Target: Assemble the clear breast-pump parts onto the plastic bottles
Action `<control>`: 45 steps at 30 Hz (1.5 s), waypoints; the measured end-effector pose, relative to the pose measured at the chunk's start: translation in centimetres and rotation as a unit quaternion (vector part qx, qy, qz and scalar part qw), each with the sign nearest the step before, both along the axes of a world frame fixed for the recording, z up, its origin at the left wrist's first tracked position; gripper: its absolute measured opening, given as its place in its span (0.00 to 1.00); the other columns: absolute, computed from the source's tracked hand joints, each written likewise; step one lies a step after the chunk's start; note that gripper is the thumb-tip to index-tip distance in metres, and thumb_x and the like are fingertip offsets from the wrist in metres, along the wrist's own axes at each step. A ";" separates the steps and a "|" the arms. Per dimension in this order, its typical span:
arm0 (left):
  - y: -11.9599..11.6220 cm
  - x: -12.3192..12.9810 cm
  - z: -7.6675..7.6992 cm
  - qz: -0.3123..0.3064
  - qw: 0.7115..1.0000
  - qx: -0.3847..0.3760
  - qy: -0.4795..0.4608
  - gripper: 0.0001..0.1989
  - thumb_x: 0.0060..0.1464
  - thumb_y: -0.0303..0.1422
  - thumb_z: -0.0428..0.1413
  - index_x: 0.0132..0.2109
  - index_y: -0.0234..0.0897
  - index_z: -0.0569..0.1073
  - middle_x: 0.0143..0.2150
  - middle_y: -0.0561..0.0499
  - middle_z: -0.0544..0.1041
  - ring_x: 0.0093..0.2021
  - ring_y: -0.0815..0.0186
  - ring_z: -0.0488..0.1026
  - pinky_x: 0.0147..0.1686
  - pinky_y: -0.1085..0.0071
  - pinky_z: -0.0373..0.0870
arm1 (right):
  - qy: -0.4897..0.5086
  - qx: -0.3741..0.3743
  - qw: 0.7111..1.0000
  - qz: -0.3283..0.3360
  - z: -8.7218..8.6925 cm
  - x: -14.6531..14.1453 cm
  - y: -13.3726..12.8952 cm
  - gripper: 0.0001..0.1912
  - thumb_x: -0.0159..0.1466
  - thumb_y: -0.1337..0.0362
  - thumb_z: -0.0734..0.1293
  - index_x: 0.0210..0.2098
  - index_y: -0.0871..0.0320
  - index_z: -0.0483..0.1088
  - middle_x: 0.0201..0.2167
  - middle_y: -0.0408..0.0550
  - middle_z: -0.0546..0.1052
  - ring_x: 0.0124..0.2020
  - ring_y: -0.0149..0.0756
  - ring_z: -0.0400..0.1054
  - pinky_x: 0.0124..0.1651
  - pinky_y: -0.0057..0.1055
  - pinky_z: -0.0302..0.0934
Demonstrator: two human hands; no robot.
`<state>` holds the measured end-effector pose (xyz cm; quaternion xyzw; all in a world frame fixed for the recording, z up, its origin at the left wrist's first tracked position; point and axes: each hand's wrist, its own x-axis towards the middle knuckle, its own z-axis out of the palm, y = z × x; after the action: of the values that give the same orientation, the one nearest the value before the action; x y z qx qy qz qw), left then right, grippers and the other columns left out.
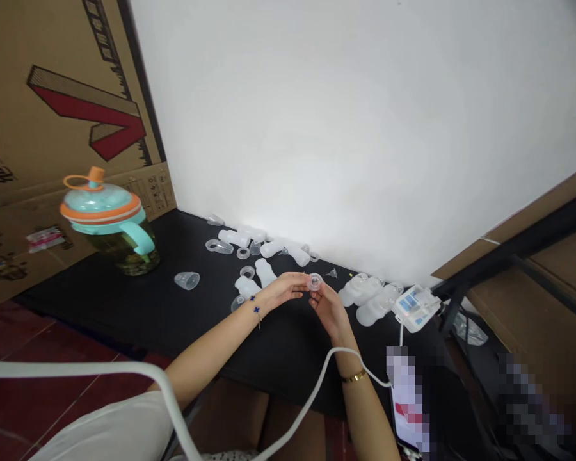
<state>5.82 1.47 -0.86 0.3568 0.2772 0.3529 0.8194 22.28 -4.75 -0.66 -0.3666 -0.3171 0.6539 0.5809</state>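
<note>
Both hands meet above the middle of the black table. Between their fingertips is a small translucent ring [315, 282]. My left hand [290, 287] touches its left side, with the fingers pressed together. My right hand [328, 306] pinches the ring from below and the right. Left of the hands lie white bottles [265, 272], loose rings [247, 273] and a clear cap [187, 280]. More white bottles with clear caps [375, 305] lie in a group to the right of my right hand.
A teal and orange jug [110, 221] stands at the table's left, by a large cardboard box [67, 96]. A white device [416, 307] and a phone [409, 410] are at right. A white cable [312, 397] crosses in front of my right forearm.
</note>
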 end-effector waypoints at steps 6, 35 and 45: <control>0.1 0.0 0.1 -0.005 1.000 -0.008 -0.006 0.20 0.40 0.40 0.74 0.38 0.32 0.81 0.34 0.46 0.81 0.35 0.66 0.77 0.35 0.73 0.65 | 0.001 0.003 1.000 -0.006 0.2 -0.1 -0.2 0.14 0.56 0.52 0.79 0.34 0.53 0.77 0.28 0.42 0.77 0.30 0.33 0.68 0.34 0.30 0.63; -0.2 0.4 0.4 0.071 0.995 -0.044 -0.058 0.17 0.42 0.25 0.72 0.37 0.34 0.75 0.31 0.51 0.80 0.29 0.71 0.76 0.31 0.76 0.68 | 0.067 -0.043 0.997 -0.002 0.0 -0.4 -0.2 0.13 0.54 0.59 0.80 0.36 0.55 0.78 0.30 0.39 0.79 0.26 0.26 0.66 0.31 0.25 0.63; -0.4 0.4 0.2 0.038 0.999 -0.029 -0.026 0.18 0.43 0.33 0.73 0.41 0.33 0.79 0.34 0.48 0.81 0.33 0.69 0.77 0.33 0.76 0.70 | 0.053 -0.034 0.998 -0.028 0.0 -0.2 0.0 0.15 0.55 0.58 0.80 0.40 0.52 0.79 0.31 0.38 0.79 0.28 0.27 0.67 0.32 0.25 0.65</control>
<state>6.18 1.10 -0.65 0.3125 0.2794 0.3848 0.8223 22.03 -4.76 -0.67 -0.3599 -0.2531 0.6662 0.6022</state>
